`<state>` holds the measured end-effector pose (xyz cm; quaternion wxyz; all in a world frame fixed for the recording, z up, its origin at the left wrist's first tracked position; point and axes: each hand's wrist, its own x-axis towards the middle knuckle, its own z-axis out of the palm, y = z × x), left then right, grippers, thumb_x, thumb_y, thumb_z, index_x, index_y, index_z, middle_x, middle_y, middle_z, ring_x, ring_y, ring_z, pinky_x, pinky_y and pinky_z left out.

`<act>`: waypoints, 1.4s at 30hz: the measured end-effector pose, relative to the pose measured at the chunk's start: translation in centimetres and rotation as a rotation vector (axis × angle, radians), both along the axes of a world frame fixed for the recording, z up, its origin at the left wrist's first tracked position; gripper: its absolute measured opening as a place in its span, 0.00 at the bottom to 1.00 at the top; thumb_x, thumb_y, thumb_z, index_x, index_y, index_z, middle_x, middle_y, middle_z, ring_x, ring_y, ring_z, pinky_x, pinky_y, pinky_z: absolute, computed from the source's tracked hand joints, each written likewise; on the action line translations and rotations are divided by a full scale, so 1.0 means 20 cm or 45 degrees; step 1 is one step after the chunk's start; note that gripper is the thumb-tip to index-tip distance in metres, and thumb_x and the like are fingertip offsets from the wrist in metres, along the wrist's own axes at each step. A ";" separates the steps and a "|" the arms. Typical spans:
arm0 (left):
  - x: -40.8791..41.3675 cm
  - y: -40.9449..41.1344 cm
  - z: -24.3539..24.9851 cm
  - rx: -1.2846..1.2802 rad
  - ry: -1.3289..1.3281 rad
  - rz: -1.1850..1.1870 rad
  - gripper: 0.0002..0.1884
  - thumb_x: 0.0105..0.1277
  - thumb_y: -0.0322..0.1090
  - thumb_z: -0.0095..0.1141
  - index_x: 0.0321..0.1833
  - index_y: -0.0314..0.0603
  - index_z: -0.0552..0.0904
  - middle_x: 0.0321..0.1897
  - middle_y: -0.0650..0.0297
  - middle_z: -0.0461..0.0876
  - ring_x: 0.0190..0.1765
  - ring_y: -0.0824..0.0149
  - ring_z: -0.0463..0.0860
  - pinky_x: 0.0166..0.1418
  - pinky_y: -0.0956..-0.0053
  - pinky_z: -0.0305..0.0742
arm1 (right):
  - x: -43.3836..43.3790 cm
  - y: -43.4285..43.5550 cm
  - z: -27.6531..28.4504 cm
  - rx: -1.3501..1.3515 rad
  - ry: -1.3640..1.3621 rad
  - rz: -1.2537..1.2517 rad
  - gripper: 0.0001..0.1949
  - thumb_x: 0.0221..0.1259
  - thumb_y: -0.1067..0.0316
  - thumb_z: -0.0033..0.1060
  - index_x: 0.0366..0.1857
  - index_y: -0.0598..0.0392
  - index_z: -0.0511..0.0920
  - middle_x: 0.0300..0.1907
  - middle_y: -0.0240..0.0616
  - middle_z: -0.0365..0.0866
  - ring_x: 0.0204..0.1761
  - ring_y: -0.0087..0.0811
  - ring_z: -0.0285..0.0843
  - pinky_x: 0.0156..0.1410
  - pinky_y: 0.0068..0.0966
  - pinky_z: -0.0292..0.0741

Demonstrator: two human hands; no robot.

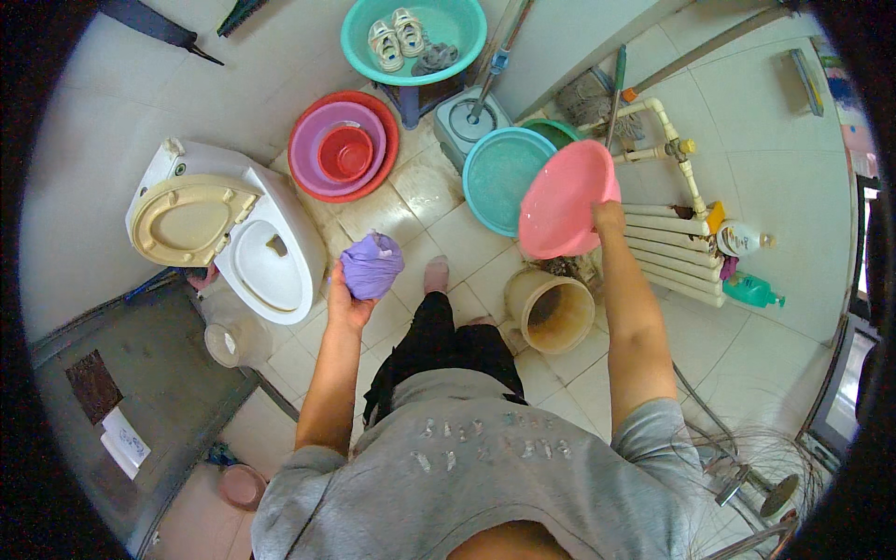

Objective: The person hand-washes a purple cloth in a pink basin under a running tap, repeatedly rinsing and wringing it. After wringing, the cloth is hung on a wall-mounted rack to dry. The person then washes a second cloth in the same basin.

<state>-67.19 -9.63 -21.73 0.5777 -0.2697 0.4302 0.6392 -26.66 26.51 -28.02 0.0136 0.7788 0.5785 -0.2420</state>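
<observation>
My left hand [352,306] holds a bunched purple cloth [372,266] out in front of me, to the right of the toilet bowl. A pink plastic basin [563,199] hangs tilted from my right hand [608,215], which grips its near right rim. Behind and partly under it in view is a round turquoise basin [500,178]. Below the pink basin a beige bucket [553,311] leans with its stained inside showing.
A white toilet [269,273] with its lid raised stands at left. Nested red and purple basins [297,150] lie ahead. A teal basin with shoes [350,42] rests on a stool. A spin-mop bucket [448,115], a radiator [672,255] and a lidless clear bin [231,343] also stand around.
</observation>
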 end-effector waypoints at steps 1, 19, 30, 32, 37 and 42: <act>0.00 0.00 0.00 0.009 0.005 -0.011 0.27 0.73 0.57 0.32 0.66 0.50 0.69 0.63 0.58 0.72 0.64 0.54 0.73 0.66 0.52 0.68 | 0.00 0.00 0.00 0.079 -0.137 0.149 0.15 0.59 0.60 0.54 0.26 0.65 0.79 0.26 0.54 0.81 0.26 0.48 0.80 0.37 0.40 0.77; 0.20 0.33 0.18 0.267 -0.124 -0.373 0.27 0.72 0.57 0.37 0.64 0.49 0.71 0.64 0.57 0.72 0.65 0.54 0.72 0.68 0.49 0.65 | 0.15 -0.56 0.68 1.001 -0.291 0.459 0.17 0.52 0.70 0.57 0.46 0.65 0.74 0.54 0.59 0.74 0.38 0.55 0.80 0.43 0.44 0.77; 1.42 0.68 0.58 0.865 0.238 -0.962 0.26 0.70 0.50 0.49 0.65 0.42 0.68 0.62 0.54 0.72 0.63 0.54 0.73 0.66 0.54 0.68 | 0.76 -1.65 0.39 0.281 1.978 -1.725 0.22 0.45 0.77 0.52 0.49 0.63 0.67 0.41 0.42 0.73 0.38 0.40 0.80 0.43 0.35 0.85; 1.66 0.62 0.57 1.125 0.907 -1.230 0.28 0.66 0.47 0.56 0.65 0.41 0.68 0.62 0.52 0.71 0.63 0.52 0.72 0.67 0.52 0.66 | 0.81 -1.83 0.37 0.297 2.054 -1.742 0.21 0.46 0.77 0.54 0.49 0.60 0.68 0.42 0.41 0.74 0.44 0.38 0.79 0.49 0.37 0.84; 2.00 0.42 0.49 1.822 2.921 -2.203 0.31 0.57 0.43 0.64 0.64 0.46 0.70 0.65 0.48 0.65 0.67 0.46 0.65 0.68 0.56 0.63 | 0.96 -2.17 0.29 0.459 1.984 -1.792 0.19 0.46 0.78 0.53 0.47 0.62 0.71 0.36 0.41 0.77 0.39 0.40 0.81 0.40 0.37 0.83; 2.34 0.42 0.59 1.962 2.055 -2.052 0.26 0.62 0.34 0.59 0.64 0.43 0.70 0.64 0.49 0.69 0.65 0.46 0.70 0.67 0.57 0.65 | 1.00 -2.49 0.44 0.458 1.954 -1.833 0.17 0.46 0.76 0.52 0.44 0.60 0.72 0.35 0.39 0.77 0.32 0.36 0.79 0.34 0.34 0.82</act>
